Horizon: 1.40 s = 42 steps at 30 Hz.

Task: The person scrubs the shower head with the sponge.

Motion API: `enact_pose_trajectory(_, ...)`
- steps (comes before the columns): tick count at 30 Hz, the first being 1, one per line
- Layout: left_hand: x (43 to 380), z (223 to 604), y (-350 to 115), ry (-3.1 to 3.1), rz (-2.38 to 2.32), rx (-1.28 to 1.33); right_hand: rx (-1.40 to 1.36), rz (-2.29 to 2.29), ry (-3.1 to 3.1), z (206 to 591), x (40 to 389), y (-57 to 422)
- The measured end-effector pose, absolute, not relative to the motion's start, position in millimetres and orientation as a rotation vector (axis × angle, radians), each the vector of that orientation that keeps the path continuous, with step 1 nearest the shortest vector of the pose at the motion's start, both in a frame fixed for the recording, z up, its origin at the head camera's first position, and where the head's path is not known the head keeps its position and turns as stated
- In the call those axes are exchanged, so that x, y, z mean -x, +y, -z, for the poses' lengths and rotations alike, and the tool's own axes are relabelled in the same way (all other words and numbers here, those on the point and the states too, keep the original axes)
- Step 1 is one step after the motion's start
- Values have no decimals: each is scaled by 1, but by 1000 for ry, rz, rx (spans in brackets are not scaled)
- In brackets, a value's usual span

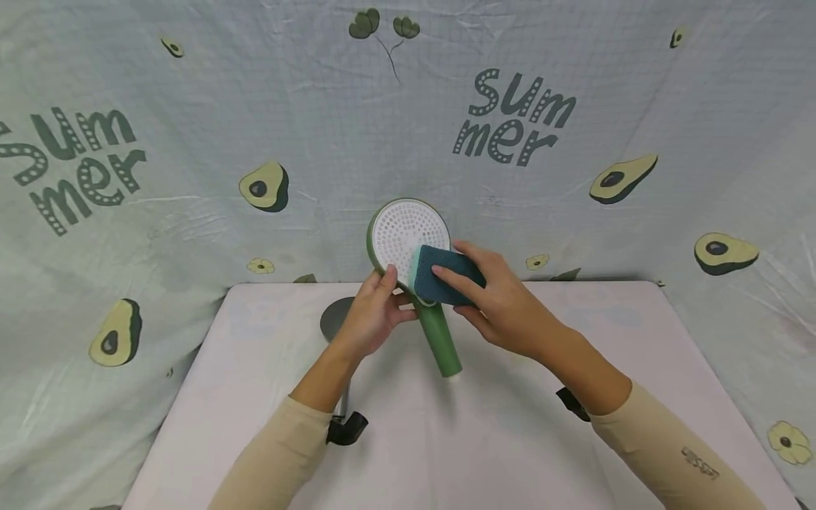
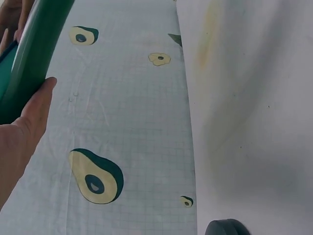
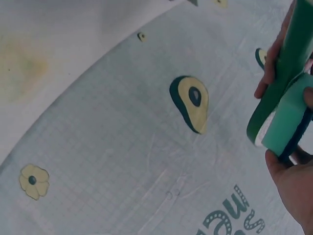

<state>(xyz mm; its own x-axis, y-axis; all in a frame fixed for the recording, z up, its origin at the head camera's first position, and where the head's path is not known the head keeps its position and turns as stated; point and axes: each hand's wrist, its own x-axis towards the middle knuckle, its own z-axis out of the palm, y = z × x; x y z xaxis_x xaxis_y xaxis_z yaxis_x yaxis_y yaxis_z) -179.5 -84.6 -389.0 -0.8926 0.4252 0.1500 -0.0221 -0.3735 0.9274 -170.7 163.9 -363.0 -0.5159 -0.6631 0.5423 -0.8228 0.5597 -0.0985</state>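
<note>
A green handheld shower head [image 1: 410, 230] with a white nozzle face is held tilted over the table, its handle pointing down. My left hand [image 1: 375, 315] grips it near the neck, with the thumb at the rim of the face. My right hand [image 1: 510, 308] holds a sponge [image 1: 449, 275] with a dark teal scouring side and a mint foam side. In the head view the foam lies against the lower right of the nozzle face. The right wrist view shows the sponge [image 3: 288, 117] against the face of the shower head [image 3: 281, 88] from the side.
A grey round disc [image 1: 336, 319] lies on the pale table [image 1: 510, 425], partly hidden by the left forearm. Dark pieces show beside the left forearm [image 1: 347, 429] and the right forearm [image 1: 572, 404]. Behind the table hangs a cloth [image 1: 357, 142] printed with avocados and lettering.
</note>
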Motion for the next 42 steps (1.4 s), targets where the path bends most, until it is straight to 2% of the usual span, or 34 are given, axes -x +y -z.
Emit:
enact_pose_trajectory(15,187,384,-86,1873,-2251,-437,-1526,-247,-2332,395,128,172)
enact_pose_trajectory(27,178,376,-77,1983,-2245,-408,-1270,-145,-2305,373,153,159)
enact_pose_trajectory(37,183,379,-76,2104,-2255,-288,-1522,129,-2317,389,124,155)
enact_pose_trajectory(42,183,383,-75,2108,-2282,-272,-1470,135,-2345,393,122,153)
